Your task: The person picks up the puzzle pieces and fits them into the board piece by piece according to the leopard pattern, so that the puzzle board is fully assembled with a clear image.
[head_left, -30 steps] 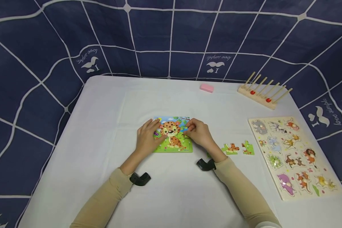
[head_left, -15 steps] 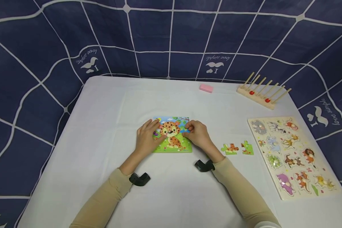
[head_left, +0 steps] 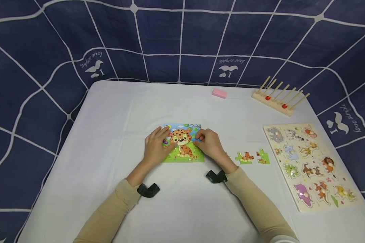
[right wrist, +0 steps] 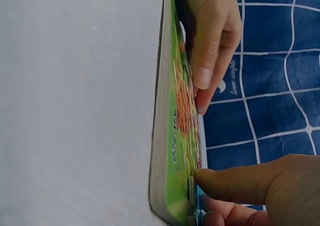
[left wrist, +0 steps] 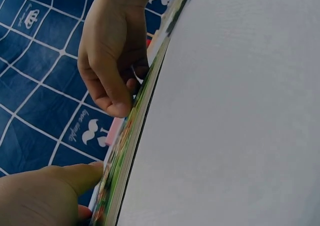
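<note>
A jigsaw puzzle of a cartoon leopard (head_left: 182, 136) lies flat in the middle of the white table. My left hand (head_left: 156, 147) rests on its left side with fingers extended, the thumb reaching onto the picture. At the right edge my right hand (head_left: 211, 143) pinches a blue-green puzzle piece (head_left: 196, 139) between thumb and curled fingers, which hide most of it. In the right wrist view the right thumb (right wrist: 235, 181) touches the puzzle's surface. Right of that wrist lie a loose leopard-spotted piece (head_left: 245, 158) and a green piece (head_left: 263, 157); another is mostly behind the wrist.
A wooden animal knob puzzle board (head_left: 311, 167) lies at the right. Behind it stands a wooden rack with upright pegs (head_left: 272, 103) and two red beads. A pink block (head_left: 219, 93) sits near the back edge. A dark blue checked cloth (head_left: 161, 37) hangs behind.
My right hand has shifted slightly down and left at the puzzle's right edge, with the piece still between its fingers. The left hand stays in place on the puzzle.
</note>
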A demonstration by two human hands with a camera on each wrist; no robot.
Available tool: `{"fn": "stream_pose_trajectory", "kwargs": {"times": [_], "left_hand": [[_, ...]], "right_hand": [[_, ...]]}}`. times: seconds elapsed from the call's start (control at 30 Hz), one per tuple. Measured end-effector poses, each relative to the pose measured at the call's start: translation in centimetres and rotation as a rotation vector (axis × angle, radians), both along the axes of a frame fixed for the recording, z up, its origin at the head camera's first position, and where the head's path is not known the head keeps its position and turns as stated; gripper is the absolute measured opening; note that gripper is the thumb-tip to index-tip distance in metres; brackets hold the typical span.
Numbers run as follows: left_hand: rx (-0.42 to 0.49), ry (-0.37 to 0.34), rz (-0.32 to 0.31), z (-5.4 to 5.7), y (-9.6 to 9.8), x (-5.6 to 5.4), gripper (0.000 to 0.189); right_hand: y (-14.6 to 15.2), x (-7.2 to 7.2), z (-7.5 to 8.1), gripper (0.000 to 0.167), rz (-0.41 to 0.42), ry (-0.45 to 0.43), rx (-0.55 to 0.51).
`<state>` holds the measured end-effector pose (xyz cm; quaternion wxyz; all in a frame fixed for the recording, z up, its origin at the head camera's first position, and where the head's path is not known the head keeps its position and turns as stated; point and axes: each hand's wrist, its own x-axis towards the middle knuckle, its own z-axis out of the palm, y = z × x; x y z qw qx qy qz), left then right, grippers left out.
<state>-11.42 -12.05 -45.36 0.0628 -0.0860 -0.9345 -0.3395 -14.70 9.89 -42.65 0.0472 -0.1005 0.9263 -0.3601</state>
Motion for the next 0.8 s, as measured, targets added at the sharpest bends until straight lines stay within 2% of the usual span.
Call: {"fn": "stream_pose_trajectory", "kwargs": {"times": [0.1, 0.2, 0.33, 0.47, 0.63, 0.8], "left_hand": [[0.029, -0.010, -0.029, 0.1, -0.6, -0.1, 0.049], [0.054, -0.024, -0.083, 0.1, -1.5, -0.3, 0.041], [0.047, -0.033, -0.155, 0.1, -2.5, -0.6, 0.041], [0.023, -0.029, -0.181, 0.0, -2.8, -0.7, 0.043], [0.000, -0.037, -0.211, 0.1, -3.0, -0.8, 0.046], [-0.012, -0.063, -0.232, 0.2, -3.3, -0.9, 0.049]], "right_hand": [[0.0, 0.0, 0.0, 0.010, 0.008, 0.012, 0.007], [0.2, -0.2, 0.3, 0.009, 0.028, 0.003, 0.019], [0.5, -0.4, 1.0, 0.009, 0.053, -0.041, 0.030], [1.4, -0.2, 1.5, 0.017, 0.073, -0.064, -0.005], [3.7, 0.7, 1.9, 0.026, 0.086, -0.063, -0.088], [6.9, 2.4, 2.4, 0.032, 0.059, -0.045, -0.092]]}}
